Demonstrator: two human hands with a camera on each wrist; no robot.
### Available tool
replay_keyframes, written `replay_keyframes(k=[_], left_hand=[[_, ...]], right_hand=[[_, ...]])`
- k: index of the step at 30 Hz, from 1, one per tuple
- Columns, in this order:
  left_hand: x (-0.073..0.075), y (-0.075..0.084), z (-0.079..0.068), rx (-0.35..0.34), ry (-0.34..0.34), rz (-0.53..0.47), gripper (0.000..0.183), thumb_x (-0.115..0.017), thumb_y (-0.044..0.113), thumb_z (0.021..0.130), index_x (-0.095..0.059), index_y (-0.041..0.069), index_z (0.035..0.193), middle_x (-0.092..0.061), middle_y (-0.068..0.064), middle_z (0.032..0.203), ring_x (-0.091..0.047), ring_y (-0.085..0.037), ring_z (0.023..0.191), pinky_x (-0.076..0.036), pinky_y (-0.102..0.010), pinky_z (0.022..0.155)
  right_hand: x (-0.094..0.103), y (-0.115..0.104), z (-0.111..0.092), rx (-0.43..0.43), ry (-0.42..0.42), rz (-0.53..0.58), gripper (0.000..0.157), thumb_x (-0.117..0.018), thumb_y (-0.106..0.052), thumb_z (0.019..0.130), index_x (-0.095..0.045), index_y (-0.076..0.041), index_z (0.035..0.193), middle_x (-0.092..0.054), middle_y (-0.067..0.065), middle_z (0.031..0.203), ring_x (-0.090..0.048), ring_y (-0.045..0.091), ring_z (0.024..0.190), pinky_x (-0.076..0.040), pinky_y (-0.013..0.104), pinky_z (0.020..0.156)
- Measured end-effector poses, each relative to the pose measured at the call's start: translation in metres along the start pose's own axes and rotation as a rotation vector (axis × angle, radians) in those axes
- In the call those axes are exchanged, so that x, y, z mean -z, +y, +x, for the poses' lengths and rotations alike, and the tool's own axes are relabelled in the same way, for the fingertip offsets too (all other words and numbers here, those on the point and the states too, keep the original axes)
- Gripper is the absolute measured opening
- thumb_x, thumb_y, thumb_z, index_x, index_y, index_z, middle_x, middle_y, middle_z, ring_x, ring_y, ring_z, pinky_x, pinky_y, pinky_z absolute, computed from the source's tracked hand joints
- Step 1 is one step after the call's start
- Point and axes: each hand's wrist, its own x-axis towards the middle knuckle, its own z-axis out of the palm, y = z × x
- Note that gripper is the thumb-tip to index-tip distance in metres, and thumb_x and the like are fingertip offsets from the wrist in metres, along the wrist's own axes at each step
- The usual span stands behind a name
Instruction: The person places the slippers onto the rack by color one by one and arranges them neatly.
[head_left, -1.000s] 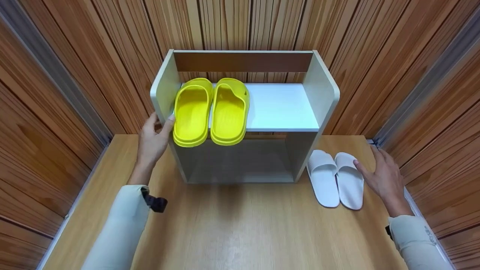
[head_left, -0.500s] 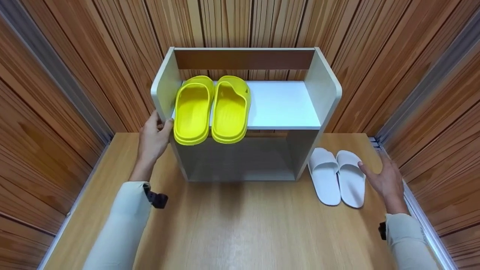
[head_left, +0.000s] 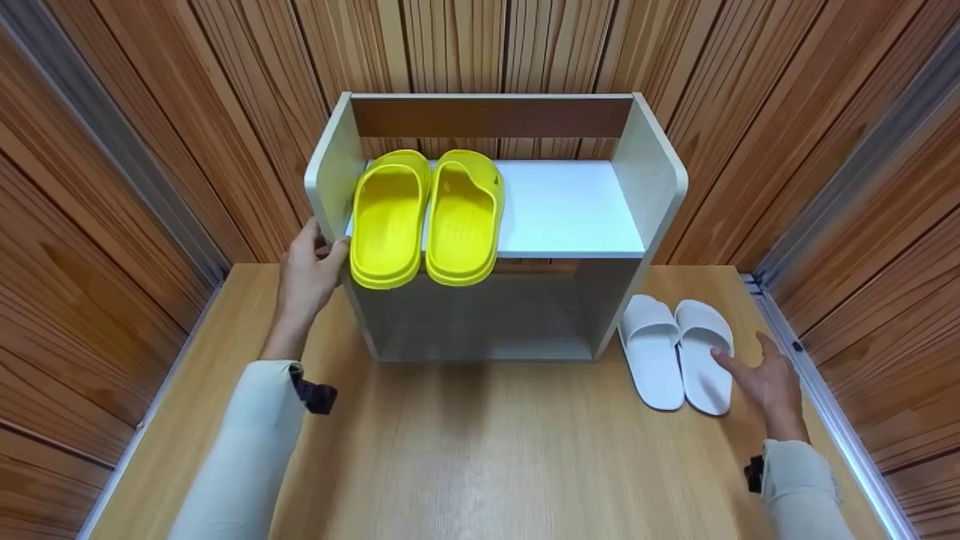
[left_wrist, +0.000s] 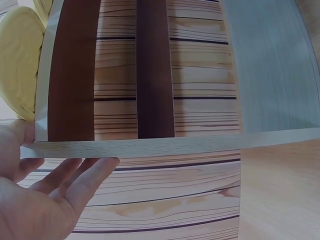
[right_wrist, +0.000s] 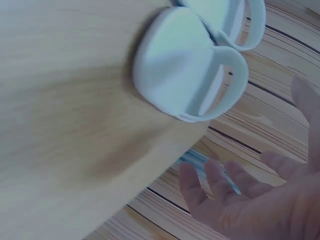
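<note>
A small white shoe rack (head_left: 555, 206) stands against the back wall. A pair of yellow clogs sits side by side on the left of its upper shelf: the left clog (head_left: 386, 225) and the right clog (head_left: 465, 225). My left hand (head_left: 304, 274) holds the rack's left side panel (left_wrist: 135, 148), thumb by the clog and fingers along the outer face. Right of the rack, two white slide slippers lie on the floor, the left one (head_left: 654, 367) close to the rack. Beside the right slipper (head_left: 706, 379) my right hand (head_left: 772, 382) hovers with spread fingers, apart from it in the right wrist view.
Wood-patterned walls (head_left: 450, 45) close in at the back and both sides. A metal strip (head_left: 825, 405) runs along the floor's right edge. The wooden floor (head_left: 480, 450) spreads in front of the rack.
My right hand has come lower and slightly left, alongside the right slipper. My left hand stays at the rack's side panel. The head view has shifted slightly.
</note>
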Motion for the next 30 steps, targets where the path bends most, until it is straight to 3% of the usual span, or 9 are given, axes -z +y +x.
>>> replay_keyframes(k=[10,13,16,18,23,30], left_hand=[[-0.001,-0.002,0.001,0.001,0.000,-0.033,0.054,-0.053,0.023,0.106,-0.038,0.010,0.155,-0.054,-0.024,0.138,-0.058,-0.033,0.115,-0.057,-0.050,0.088],[-0.002,-0.003,0.001,0.003,0.003,-0.027,0.054,-0.053,0.023,0.106,-0.038,0.010,0.155,-0.054,-0.023,0.137,-0.058,-0.032,0.114,-0.057,-0.050,0.088],[-0.002,-0.004,0.000,0.002,0.008,-0.023,0.053,-0.053,0.024,0.106,-0.040,0.010,0.155,-0.055,-0.023,0.136,-0.058,-0.032,0.113,-0.056,-0.051,0.089],[-0.002,-0.004,0.000,-0.003,0.009,-0.019,0.052,-0.053,0.024,0.106,-0.041,0.009,0.154,-0.056,-0.023,0.135,-0.059,-0.032,0.113,-0.057,-0.051,0.088],[-0.002,-0.004,0.002,-0.033,0.024,-0.001,0.047,-0.054,0.022,0.105,-0.049,0.004,0.147,-0.061,-0.022,0.131,-0.063,-0.031,0.110,-0.059,-0.046,0.085],[-0.002,-0.004,0.003,-0.029,0.037,0.000,0.044,-0.054,0.024,0.104,-0.055,0.003,0.142,-0.064,-0.021,0.128,-0.064,-0.030,0.111,-0.059,-0.044,0.084]], right_hand=[[-0.017,0.009,-0.003,-0.057,-0.118,0.038,0.124,-0.063,-0.071,0.086,0.004,0.003,0.159,0.002,0.036,0.161,-0.008,0.057,0.145,-0.018,0.071,0.112],[-0.022,0.012,-0.003,-0.089,-0.148,0.056,0.128,-0.064,-0.074,0.083,0.006,0.003,0.158,-0.010,0.038,0.159,-0.028,0.055,0.136,-0.038,0.062,0.106],[-0.026,0.016,-0.003,-0.129,-0.175,0.088,0.130,-0.067,-0.073,0.082,0.007,0.003,0.158,-0.016,0.038,0.155,-0.040,0.048,0.119,-0.051,0.045,0.084],[-0.029,0.018,-0.003,-0.152,-0.182,0.132,0.128,-0.071,-0.070,0.081,0.000,0.002,0.160,-0.023,0.036,0.152,-0.042,0.045,0.114,-0.049,0.038,0.074],[-0.036,0.024,-0.004,-0.146,-0.147,0.200,0.108,-0.078,-0.058,0.082,-0.025,0.005,0.151,-0.038,0.031,0.141,-0.046,0.040,0.112,-0.051,0.035,0.073],[-0.042,0.028,-0.005,-0.103,-0.064,0.201,0.094,-0.083,-0.046,0.082,-0.035,0.009,0.142,-0.046,0.033,0.133,-0.055,0.037,0.102,-0.055,0.034,0.067]])
